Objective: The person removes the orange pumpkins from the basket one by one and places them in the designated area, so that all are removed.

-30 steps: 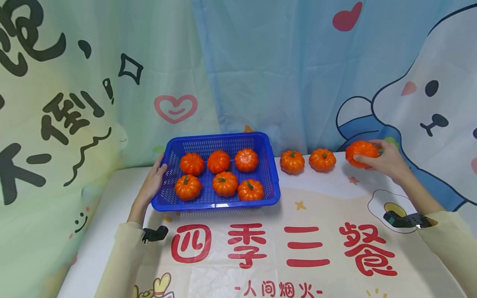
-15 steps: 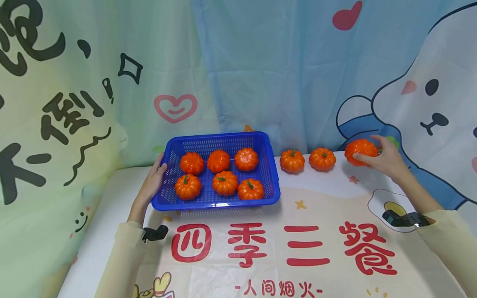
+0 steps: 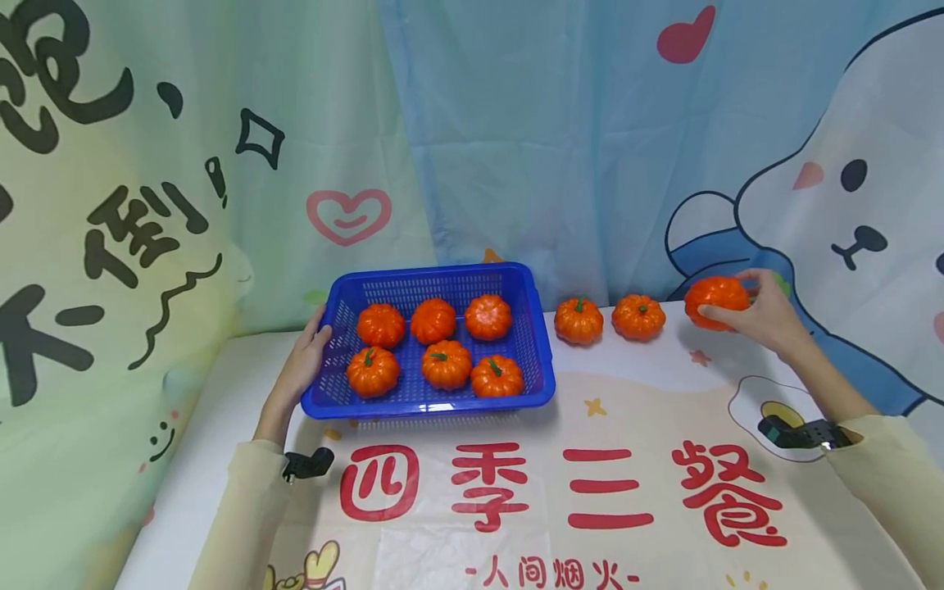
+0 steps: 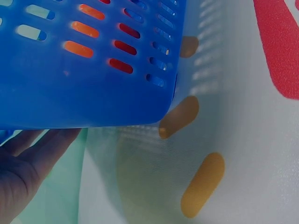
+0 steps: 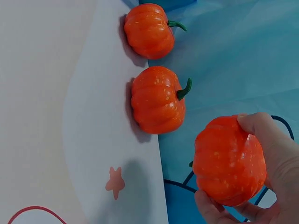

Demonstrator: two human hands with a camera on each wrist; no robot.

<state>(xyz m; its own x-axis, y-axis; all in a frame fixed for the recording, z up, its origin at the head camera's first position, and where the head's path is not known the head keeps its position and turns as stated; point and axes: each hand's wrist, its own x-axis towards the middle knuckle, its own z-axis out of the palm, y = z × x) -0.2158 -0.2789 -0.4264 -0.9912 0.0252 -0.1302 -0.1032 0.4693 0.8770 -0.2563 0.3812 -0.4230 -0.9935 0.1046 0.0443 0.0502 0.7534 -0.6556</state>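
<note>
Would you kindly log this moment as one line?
left hand touches basket; right hand holds pumpkin; in basket: six pumpkins; on table: two pumpkins

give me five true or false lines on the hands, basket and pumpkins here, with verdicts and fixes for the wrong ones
1. The left hand is at the outer side of the blue basket. True.
2. The right hand grips an orange pumpkin. True.
3. The blue basket holds only four pumpkins. False: six pumpkins lie in it.
4. Two loose pumpkins sit on the table between the blue basket and the right hand. True.
5. In the head view, every pumpkin in the basket shows a green stem. False: only the three in the front row do.
</note>
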